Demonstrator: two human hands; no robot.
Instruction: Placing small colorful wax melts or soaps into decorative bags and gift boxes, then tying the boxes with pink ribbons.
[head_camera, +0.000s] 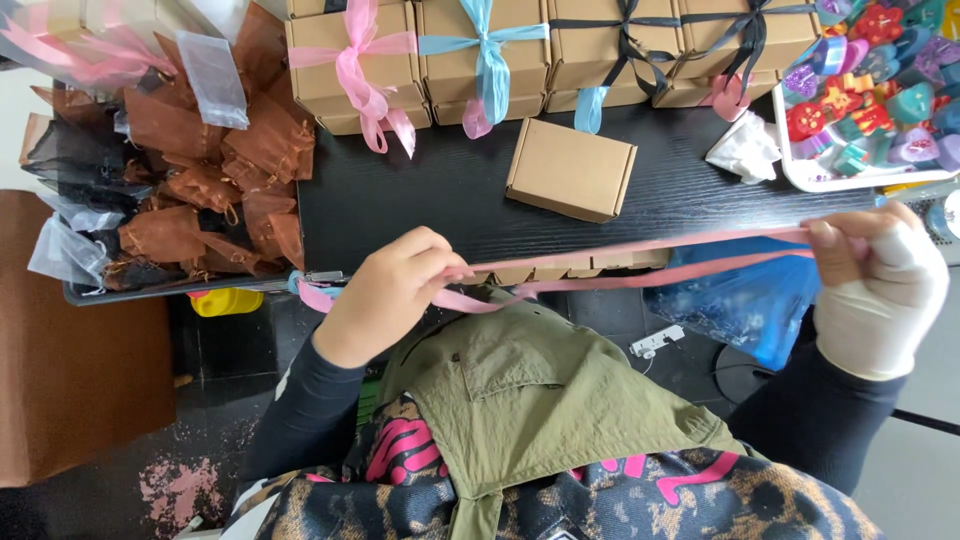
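**Pink ribbon pulled taut between two hands**

The pink ribbon (640, 262) runs as a doubled length from one hand to the other, stretched just in front of the near edge of the black bench (420, 200). The left hand (390, 295) is bare and closed over one end, fingers curled and pinching the ribbon where it loops back. The right hand (880, 295), in a pale glove, pinches the other end between thumb and fingers, well apart from the left.

On the bench, just beyond the ribbon, sits a small plain cardboard box (570, 168), closed and unribboned. Behind it stands a row of like boxes: one tied with a pink bow (362, 75), one with a blue bow (487, 60), others with black ribbon (690, 25).

To the right, a white tray (800, 175) holds many small coloured pieces in red, purple, teal and blue; a crumpled white tissue (745, 150) lies beside it. At the left, a dark tray (130, 290) is heaped with brown sheer pouches (215, 150) and a few clear plastic bags (212, 75).
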